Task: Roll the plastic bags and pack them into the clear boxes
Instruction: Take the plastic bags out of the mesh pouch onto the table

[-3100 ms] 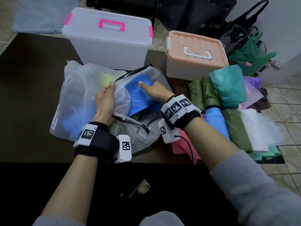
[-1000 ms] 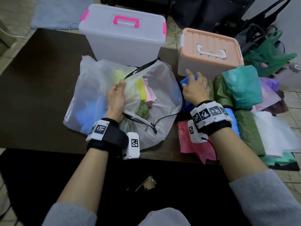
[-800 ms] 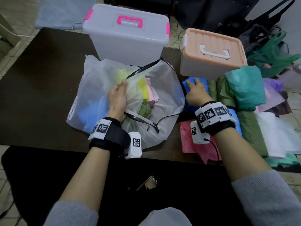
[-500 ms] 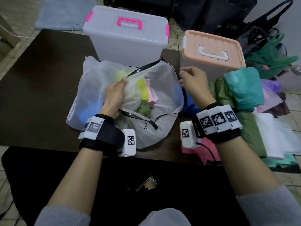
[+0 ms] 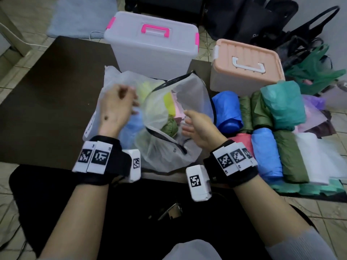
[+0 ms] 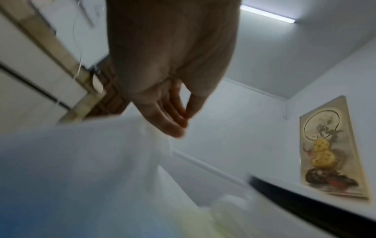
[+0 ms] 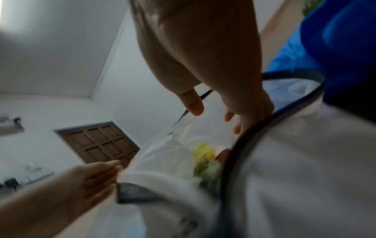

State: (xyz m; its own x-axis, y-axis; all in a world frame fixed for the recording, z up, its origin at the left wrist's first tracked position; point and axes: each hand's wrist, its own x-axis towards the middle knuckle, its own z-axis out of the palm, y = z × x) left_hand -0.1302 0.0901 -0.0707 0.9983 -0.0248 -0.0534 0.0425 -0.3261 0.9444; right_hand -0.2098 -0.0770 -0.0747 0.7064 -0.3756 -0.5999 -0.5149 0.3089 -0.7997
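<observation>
Hovering over the zippered bag (image 5: 174,117), both hands loose, empty.

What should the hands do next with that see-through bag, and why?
Probably the right hand should reach into the zip bag for another loose bag, maybe the green one. Both hands look empty, the bag gapes open, and both boxes are lidded.
</observation>
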